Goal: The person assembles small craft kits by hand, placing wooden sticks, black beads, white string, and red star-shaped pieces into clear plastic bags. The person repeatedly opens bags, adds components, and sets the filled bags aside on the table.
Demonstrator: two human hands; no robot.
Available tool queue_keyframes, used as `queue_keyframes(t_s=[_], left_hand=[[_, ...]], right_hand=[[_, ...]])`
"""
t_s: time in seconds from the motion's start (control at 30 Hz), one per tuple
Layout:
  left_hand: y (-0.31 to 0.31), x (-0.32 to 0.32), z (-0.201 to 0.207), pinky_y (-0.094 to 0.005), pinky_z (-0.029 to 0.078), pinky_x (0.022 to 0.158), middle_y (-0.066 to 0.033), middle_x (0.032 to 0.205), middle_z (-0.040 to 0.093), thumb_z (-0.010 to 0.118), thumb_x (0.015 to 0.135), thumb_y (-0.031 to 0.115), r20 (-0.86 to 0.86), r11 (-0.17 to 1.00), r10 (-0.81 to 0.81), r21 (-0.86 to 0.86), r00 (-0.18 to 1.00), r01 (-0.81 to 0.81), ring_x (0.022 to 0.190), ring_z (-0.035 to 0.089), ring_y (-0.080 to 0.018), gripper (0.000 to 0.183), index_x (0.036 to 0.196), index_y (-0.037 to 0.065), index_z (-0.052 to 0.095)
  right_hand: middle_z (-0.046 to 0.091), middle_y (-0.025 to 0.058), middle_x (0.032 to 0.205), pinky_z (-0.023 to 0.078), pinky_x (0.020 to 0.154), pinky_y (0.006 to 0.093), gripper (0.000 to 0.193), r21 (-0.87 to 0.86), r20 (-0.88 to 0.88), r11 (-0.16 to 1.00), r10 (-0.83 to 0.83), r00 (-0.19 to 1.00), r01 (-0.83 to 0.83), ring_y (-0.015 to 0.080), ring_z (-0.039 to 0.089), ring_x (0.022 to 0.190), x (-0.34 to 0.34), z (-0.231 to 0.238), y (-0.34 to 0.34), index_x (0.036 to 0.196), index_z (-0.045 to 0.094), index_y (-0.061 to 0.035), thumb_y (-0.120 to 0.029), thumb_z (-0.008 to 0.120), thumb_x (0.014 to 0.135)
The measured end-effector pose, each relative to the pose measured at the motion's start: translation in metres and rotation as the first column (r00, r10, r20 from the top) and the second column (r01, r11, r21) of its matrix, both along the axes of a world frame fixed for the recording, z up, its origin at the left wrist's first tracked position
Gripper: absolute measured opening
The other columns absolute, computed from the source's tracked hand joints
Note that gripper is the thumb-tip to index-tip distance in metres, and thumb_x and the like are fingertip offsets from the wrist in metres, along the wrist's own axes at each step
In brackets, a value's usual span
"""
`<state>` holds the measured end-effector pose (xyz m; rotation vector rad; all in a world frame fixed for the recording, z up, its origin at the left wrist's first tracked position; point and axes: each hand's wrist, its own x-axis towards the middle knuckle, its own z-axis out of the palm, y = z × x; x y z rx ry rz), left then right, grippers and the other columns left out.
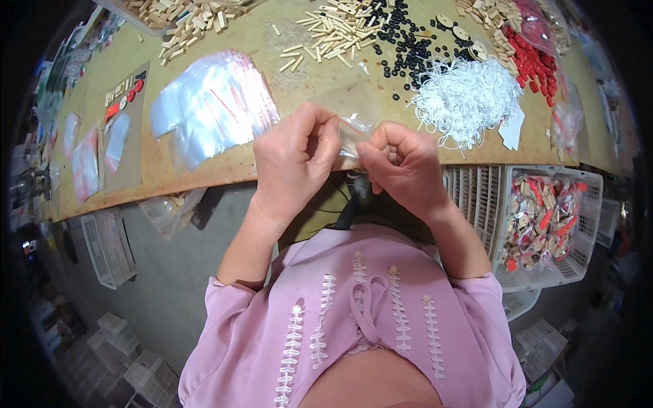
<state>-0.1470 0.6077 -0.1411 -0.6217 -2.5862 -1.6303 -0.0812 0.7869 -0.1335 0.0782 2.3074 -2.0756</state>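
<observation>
Between my hands, at the table's front edge, is a small clear zip bag (346,144) with a red line along its top. My left hand (299,146) pinches its left side, thumb against curled fingers. On the other side my right hand (401,158) pinches the bag's edge near the red line. What lies inside the bag is mostly hidden by my fingers. A spread pile of flat clear zip bags (214,102) is left of my left hand. To the right of my right hand sits a tangled heap of white string loops (467,98).
Wooden sticks (340,34), black rings (408,47), wooden discs (460,32), red pieces (530,61) and wooden blocks (194,17) lie across the table (272,51). A sample board (129,132) is at left. At lower right stands a white crate (558,272) with filled bags (541,217).
</observation>
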Motion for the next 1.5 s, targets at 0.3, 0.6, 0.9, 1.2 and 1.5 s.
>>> queue_keyframes(t_s=[0.3, 0.6, 0.9, 1.2, 1.5], left_hand=[[-0.019, -0.006, 0.002, -0.039, 0.048, 0.059, -0.0059, 0.069, 0.053, 0.078, 0.075, 0.011, -0.484, 0.918, -0.395, -0.223, 0.781, 0.327, 0.065, 0.059, -0.0261, 0.018, 0.083, 0.009, 0.062], [-0.082, -0.025, 0.057, -0.038, 0.048, 0.061, -0.0071, 0.073, 0.057, 0.076, 0.087, 0.016, -0.347, 0.855, -0.51, -0.3, 0.787, 0.422, 0.068, 0.059, -0.0266, 0.012, 0.088, 0.006, 0.068], [-0.166, -0.2, 0.011, -0.0391, 0.055, 0.087, -0.0134, 0.115, 0.067, 0.076, 0.088, 0.017, -0.461, 0.818, 0.108, -0.462, 0.881, -0.343, 0.098, 0.067, -0.0288, 0.033, 0.12, 0.01, 0.072], [-0.198, -0.264, -0.032, -0.0435, 0.053, 0.088, -0.0124, 0.109, 0.068, 0.079, 0.087, 0.028, -0.488, 0.666, 0.011, -0.647, 0.873, -0.371, 0.103, 0.064, -0.0341, 0.027, 0.106, 0.009, 0.073], [-0.09, -0.167, 0.055, -0.0243, 0.055, 0.086, -0.0016, 0.11, 0.07, 0.077, 0.091, 0.003, 0.166, 0.945, -0.284, 0.216, 0.944, 0.246, 0.1, 0.066, -0.0096, 0.03, 0.119, 0.002, 0.067]], right_hand=[[0.066, 0.0053, 0.072, 0.042, 0.048, 0.0233, 0.018, -0.402, 0.346, 0.916, 0.138, 0.928, 0.014, 0.0104, 0.059, 0.053, -0.015, 0.009, 0.025, 0.097, 0.068, -0.0023, -0.015, 0.057, 0.101], [0.066, 0.0127, 0.096, 0.055, 0.07, 0.0392, 0.017, 0.574, -0.465, 0.794, 0.519, 0.717, -0.201, 0.0339, 0.066, 0.082, -0.048, 0.047, -0.006, 0.103, 0.067, -0.0054, -0.004, 0.071, 0.086], [0.063, 0.0135, 0.093, 0.053, 0.075, 0.0378, 0.014, 0.47, -0.5, 0.819, 0.554, 0.666, -0.329, 0.0313, 0.064, 0.086, -0.112, 0.057, -0.01, 0.101, 0.068, -0.0022, 0.0, 0.066, 0.087], [0.063, 0.012, 0.093, 0.052, 0.076, 0.0361, 0.012, 0.37, -0.56, 0.895, 0.43, 0.708, -0.25, 0.0286, 0.064, 0.087, -0.136, 0.018, 0.013, 0.1, 0.07, -0.0009, 0.003, 0.063, 0.09], [0.061, 0.0144, 0.106, 0.053, 0.08, 0.0378, 0.011, 0.403, -0.529, 0.882, 0.441, 0.725, -0.244, 0.0316, 0.064, 0.095, -0.134, 0.006, 0.016, 0.102, 0.064, 0.0007, 0.002, 0.062, 0.091]])
